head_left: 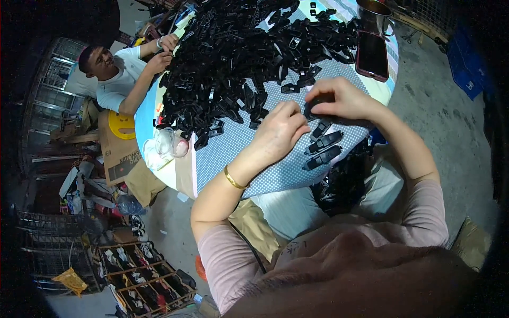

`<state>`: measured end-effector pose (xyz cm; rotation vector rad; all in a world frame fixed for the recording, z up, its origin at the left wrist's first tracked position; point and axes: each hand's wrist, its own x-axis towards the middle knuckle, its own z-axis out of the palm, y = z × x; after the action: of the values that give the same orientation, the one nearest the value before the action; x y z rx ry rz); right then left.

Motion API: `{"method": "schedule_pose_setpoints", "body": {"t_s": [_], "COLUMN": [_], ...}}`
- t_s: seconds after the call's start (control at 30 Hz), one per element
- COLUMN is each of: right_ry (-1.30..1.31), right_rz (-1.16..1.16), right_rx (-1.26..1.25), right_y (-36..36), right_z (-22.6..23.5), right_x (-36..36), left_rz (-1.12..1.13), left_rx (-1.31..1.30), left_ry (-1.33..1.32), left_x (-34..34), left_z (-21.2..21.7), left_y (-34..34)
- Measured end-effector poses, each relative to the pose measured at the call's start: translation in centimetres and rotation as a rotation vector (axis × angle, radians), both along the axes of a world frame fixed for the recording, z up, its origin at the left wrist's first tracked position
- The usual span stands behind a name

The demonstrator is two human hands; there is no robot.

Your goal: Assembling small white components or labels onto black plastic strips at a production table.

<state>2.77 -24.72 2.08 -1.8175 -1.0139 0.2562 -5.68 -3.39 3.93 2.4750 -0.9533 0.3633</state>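
A large heap of black plastic buckles [228, 63], some with small silver metal bits, covers the far part of a round table. My right hand [342, 98] is closed in a pinch on a black buckle part [309, 112], partly hidden by the fingers. To its left, my left hand [278, 127] has its fingers curled, with a gold bangle on the wrist; whatever they hold is hidden. Just below my right hand, several black buckles [324, 148] lie side by side near the table edge. More loose buckles [254, 95] lie just beyond my left hand.
A dotted grey cloth [228, 164] covers the near tabletop. A dark phone [372, 55] and a metal cup [374, 13] stand at the right. Clear plastic wrapping [164, 146] lies at the left edge. Across the left side, a co-worker [114, 77] handles parts. Dark pieces sit below the table near my lap.
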Motion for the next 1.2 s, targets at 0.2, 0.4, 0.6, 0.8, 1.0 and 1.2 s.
{"method": "schedule_pose_setpoints", "body": {"t_s": [0.2, 0.4, 0.6, 0.8, 1.0, 1.2], "right_ry": [-0.291, -0.497, -0.474, -0.018, -0.795, -0.634], "right_rz": [-0.067, -0.150, -0.003, 0.206, -0.389, -0.305], "right_rx": [-0.165, -0.252, -0.102, -0.278, -0.153, -0.394], "right_y": [-1.4, -1.6, -0.1, -0.4, 0.4, 0.8], "right_z": [1.0, 1.6, 0.3, 1.2, -0.8, -0.5], "right_x": [-1.4, -2.1, -1.2, 0.0, 2.8, 2.7], "left_rz": [0.171, 0.182, 0.167, -0.027, 0.633, 0.732], "left_rx": [-0.074, -0.085, -0.091, -0.080, 0.185, 0.030], "left_ry": [0.062, 0.070, 0.094, 0.254, -0.201, -0.059], "left_x": [-0.1, 0.0, 0.0, 2.4, 6.4, 6.8], "left_z": [-0.8, -0.7, -0.5, 0.9, -1.5, -1.3], "left_y": [0.0, -0.1, -1.1, 1.1, 4.3, 4.5]}}
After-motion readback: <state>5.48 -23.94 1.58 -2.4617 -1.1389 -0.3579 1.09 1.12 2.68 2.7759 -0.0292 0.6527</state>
